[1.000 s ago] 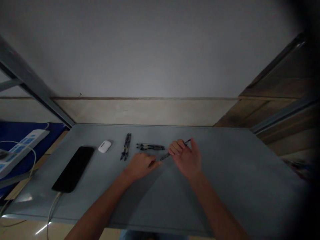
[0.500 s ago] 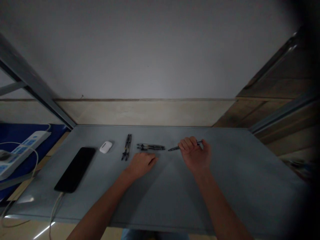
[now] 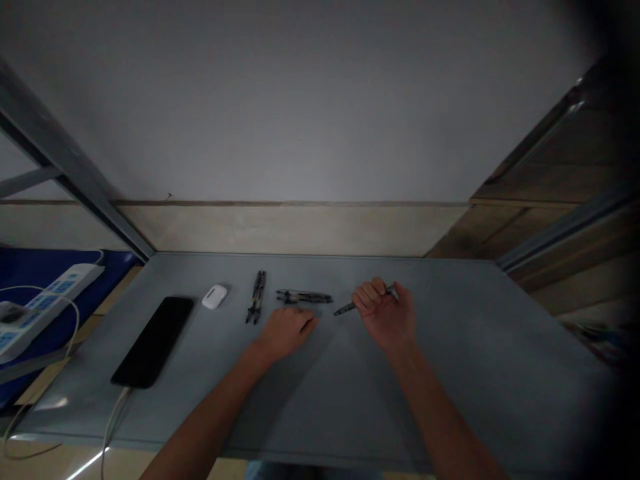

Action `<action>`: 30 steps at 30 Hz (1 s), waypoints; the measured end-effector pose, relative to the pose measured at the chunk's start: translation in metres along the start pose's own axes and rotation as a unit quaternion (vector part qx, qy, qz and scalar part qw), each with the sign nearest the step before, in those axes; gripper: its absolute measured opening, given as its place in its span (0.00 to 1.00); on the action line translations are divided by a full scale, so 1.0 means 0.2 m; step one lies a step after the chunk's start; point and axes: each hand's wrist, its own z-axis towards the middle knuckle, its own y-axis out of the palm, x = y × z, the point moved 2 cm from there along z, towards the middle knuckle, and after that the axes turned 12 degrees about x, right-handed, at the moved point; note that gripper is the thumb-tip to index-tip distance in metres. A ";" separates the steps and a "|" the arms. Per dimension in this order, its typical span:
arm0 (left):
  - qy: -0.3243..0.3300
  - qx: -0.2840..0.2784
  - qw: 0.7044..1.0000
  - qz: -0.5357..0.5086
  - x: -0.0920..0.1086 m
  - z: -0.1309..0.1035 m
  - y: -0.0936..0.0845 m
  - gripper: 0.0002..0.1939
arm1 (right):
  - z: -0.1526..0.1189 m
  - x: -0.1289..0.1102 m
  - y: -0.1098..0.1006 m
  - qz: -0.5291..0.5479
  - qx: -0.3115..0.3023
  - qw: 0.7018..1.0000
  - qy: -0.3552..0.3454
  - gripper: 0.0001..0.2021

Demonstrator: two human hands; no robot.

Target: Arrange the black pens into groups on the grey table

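My right hand (image 3: 387, 313) is turned palm up, with its fingers wrapped round a dark pen (image 3: 345, 309). The pen's tip points left and its other end shows by my thumb. My left hand (image 3: 287, 330) rests knuckles up on the table, fingers curled in, with nothing seen in it. Just beyond that hand a pair of dark pens (image 3: 304, 297) lies side by side, crosswise. To their left, another pair of pens (image 3: 256, 297) lies lengthwise, pointing away from me.
On the grey table (image 3: 480, 373), a black phone (image 3: 153, 342) with a cable and a white earbud case (image 3: 215, 297) lie at the left. A white power strip (image 3: 47, 307) sits beyond the left edge. A wall (image 3: 310, 227) closes off the back, and metal posts flank the table.
The pen in my right hand has tilted, its tip now lower and nearer to me. That hand has shifted slightly left. My left hand stays nearly still.
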 end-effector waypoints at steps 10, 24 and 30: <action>0.011 0.004 1.000 0.009 0.00 0.00 0.01 0.22 | 0.00 -0.02 0.00 0.047 0.017 0.998 -0.023 0.18; 0.019 0.005 1.000 0.020 0.00 -0.01 0.02 0.21 | -0.01 -0.02 0.00 0.076 0.012 0.997 -0.019 0.22; 0.025 0.002 0.999 0.028 -0.01 0.00 0.02 0.21 | 0.00 -0.01 -0.03 0.168 -0.007 0.986 0.019 0.24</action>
